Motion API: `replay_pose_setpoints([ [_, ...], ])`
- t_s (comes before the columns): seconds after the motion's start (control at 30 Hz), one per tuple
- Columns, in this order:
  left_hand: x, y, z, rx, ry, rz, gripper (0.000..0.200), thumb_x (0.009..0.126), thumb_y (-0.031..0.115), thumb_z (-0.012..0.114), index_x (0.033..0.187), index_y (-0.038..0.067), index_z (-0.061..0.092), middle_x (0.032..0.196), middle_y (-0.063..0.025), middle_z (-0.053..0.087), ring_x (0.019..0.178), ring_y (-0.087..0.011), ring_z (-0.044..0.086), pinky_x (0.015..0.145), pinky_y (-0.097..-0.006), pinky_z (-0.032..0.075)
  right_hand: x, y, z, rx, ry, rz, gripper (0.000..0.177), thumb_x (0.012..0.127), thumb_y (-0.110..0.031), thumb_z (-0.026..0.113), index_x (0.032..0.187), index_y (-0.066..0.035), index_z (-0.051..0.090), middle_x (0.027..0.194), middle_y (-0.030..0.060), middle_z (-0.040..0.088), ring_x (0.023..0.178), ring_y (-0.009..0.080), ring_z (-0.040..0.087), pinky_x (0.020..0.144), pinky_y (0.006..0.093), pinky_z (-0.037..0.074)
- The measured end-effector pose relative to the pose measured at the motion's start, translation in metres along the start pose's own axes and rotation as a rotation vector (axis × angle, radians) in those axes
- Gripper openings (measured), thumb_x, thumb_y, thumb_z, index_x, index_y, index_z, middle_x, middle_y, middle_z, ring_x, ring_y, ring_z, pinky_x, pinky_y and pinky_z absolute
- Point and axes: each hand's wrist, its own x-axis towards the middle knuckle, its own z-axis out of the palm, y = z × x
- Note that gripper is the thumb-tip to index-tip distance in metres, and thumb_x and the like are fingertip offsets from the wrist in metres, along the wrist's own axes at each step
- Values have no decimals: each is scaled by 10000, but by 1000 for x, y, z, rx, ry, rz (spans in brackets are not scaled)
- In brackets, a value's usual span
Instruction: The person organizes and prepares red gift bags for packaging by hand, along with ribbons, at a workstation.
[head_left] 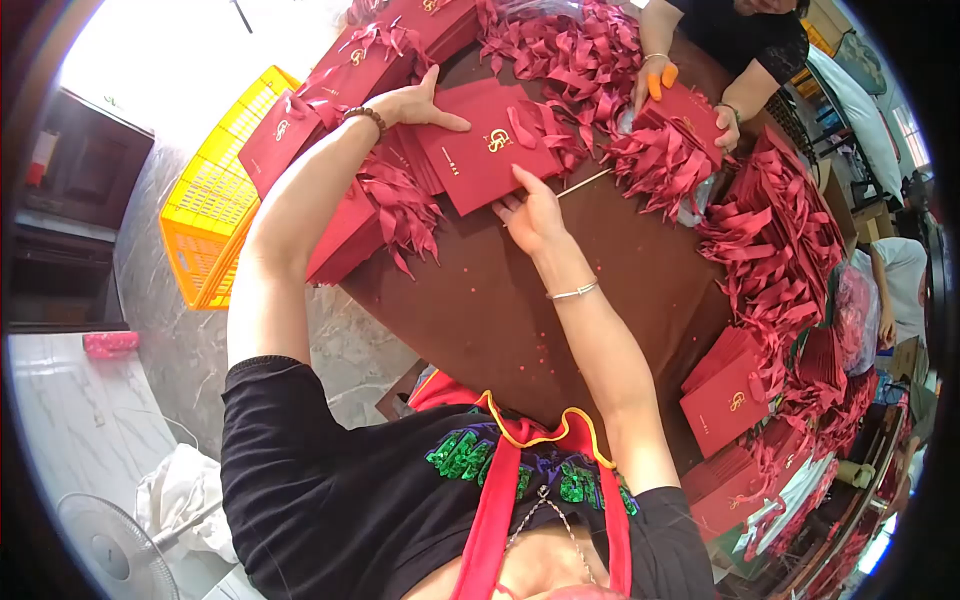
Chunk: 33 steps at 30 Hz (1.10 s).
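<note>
While the crate [215,200] sits just left of the surface [500,310], I see the left hand [415,105] spread flat on the bag [480,150] and the right hand [530,215] loosely open at its near edge. There is open room below them, and ribbons [770,240] crowd the right edge.

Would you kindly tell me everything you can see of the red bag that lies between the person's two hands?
The red bag lies flat and askew on the brown table, partly atop similar bags. It looks like matte paper, with a gold logo and a red ribbon loop on its face. The left hand presses its far corner; the right hand touches its near edge.
</note>
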Motion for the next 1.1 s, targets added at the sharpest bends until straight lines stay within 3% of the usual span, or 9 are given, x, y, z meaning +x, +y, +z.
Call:
replay_pose_setpoints([
  [0.07, 3, -6, 0, -64, -72, 17, 1288, 510, 691, 693, 1387, -40, 97, 1328, -288, 353, 1250, -373, 357, 1020, -391, 297, 0, -6, 6, -77, -25, 60, 370, 825, -222, 599, 1148, -80, 486, 1222, 73, 433, 1190, 262, 336, 1032, 494, 215],
  [0.13, 10, -16, 4, -115, 22, 17, 1226, 555, 612, 724, 1334, -137, 144, 1264, -263, 439, 1195, -317, 438, 993, -315, 338, -9, -16, 24, -281, -33, 155, 456, 825, -289, 599, 1213, -94, 462, 1305, 73, 372, 1211, 309, 303, 1010, 566, 192],
  [0.17, 9, -16, 2, -116, 16, 20, 1226, 555, 612, 724, 1334, -137, 144, 1264, -263, 439, 1195, -317, 438, 993, -315, 338, -8, -13, 28, -278, -27, 155, 456, 825, -289, 599, 1213, -94, 462, 1305, 73, 372, 1211, 309, 303, 1010, 566, 192],
  [0.23, -2, -12, -13, -551, -307, -9, 1057, 649, 450, 745, 1366, -72, 170, 1308, -215, 404, 1187, -260, 441, 979, -321, 372, 0, -7, 35, -372, -71, 192, 496, 825, -319, 597, 1247, -110, 441, 1359, 68, 316, 1227, 346, 271, 1002, 588, 179],
  [0.27, -9, -9, -16, -609, -336, -59, 971, 670, 416, 742, 1348, -61, 235, 1297, -186, 418, 1137, -230, 477, 947, -308, 399, 4, -7, 39, -354, -71, 190, 527, 839, -340, 571, 1285, -116, 404, 1379, 65, 294, 1232, 363, 264, 999, 612, 163],
  [0.43, -12, -15, -2, -580, -279, -96, 985, 668, 436, 740, 1366, -16, 212, 1292, -179, 422, 1149, -234, 463, 961, -309, 378, 4, -5, 39, -199, 42, 156, 559, 886, -365, 484, 1341, -94, 305, 1392, 107, 291, 1262, 380, 271, 993, 660, 132],
  [0.6, -3, -14, -4, -447, -300, -50, 1058, 669, 452, 736, 1400, 7, 114, 1291, -175, 418, 1176, -233, 432, 982, -311, 351, 15, 3, 29, -32, -87, 77, 454, 954, -302, 362, 1341, -77, 289, 1368, 146, 325, 1241, 348, 347, 979, 628, 260],
  [0.9, -17, 21, -5, -628, -75, 142, 988, 656, 231, 772, 1401, 25, 157, 1301, -178, 411, 1180, -235, 425, 989, -312, 346, 8, -6, 17, 53, -20, 54, 409, 948, -222, 365, 1304, -29, 306, 1335, 159, 357, 1227, 351, 368, 980, 605, 305],
  [1.1, -62, 83, -22, -222, 216, 348, 989, 615, 135, 757, 1408, 78, 169, 1287, -202, 448, 1126, -286, 498, 959, -345, 380, -13, -19, 2, 230, -175, 39, 416, 839, -96, 453, 1246, -40, 391, 1238, 118, 477, 1202, 286, 415, 1002, 508, 327],
])
